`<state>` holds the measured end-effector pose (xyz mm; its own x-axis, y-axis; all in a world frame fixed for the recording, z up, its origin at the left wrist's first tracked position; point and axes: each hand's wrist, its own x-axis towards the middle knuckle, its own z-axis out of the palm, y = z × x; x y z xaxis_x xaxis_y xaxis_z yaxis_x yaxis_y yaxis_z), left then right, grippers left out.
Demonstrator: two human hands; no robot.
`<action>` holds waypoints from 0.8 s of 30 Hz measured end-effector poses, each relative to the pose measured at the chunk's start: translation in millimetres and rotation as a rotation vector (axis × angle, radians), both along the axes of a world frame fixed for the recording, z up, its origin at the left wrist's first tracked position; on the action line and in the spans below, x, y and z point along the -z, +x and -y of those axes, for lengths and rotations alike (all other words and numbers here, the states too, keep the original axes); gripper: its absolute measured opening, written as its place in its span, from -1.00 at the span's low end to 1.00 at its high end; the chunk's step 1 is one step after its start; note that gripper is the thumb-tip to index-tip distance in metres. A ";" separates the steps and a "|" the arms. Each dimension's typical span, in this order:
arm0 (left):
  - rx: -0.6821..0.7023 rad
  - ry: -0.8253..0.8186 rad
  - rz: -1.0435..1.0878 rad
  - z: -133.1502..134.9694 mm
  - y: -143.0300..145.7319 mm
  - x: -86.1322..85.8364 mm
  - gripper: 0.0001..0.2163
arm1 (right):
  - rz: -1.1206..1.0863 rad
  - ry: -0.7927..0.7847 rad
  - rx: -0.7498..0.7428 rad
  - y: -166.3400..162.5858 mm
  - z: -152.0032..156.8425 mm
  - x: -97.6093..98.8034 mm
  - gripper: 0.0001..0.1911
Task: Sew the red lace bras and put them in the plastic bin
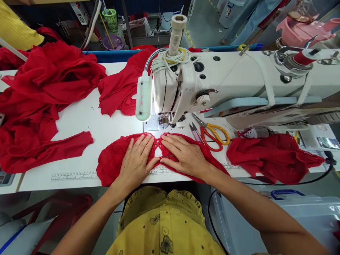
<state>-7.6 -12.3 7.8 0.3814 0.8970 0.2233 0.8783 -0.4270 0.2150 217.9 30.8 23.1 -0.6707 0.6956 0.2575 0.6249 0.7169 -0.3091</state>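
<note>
Behind stands the white metal sewing machine; at six o'clock from it, the red lace-edged fabric stretches nine-to-three. Left hand and right hand, equally near, press atop it, fingers extended, pinching nothing.

Beyond the table, a green basket is standing near a purple basket, with a white power strip resting to their left. A yellow cloth is filling the far left corner, while a pink container is sitting at the far right. Nearer, a clear plastic bin with a blue handle is standing below the table's right side.
</note>
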 end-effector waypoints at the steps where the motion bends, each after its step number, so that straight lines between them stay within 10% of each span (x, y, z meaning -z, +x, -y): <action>1: 0.000 -0.001 -0.003 -0.3 0.1 -0.3 -0.44 | -0.002 0.005 -0.001 -0.2 0.0 0.1 -0.45; 24: 0.048 -0.056 -0.042 0.4 -8.2 -5.4 -0.35 | -0.016 -0.056 -0.095 7.3 -2.0 -0.6 -0.27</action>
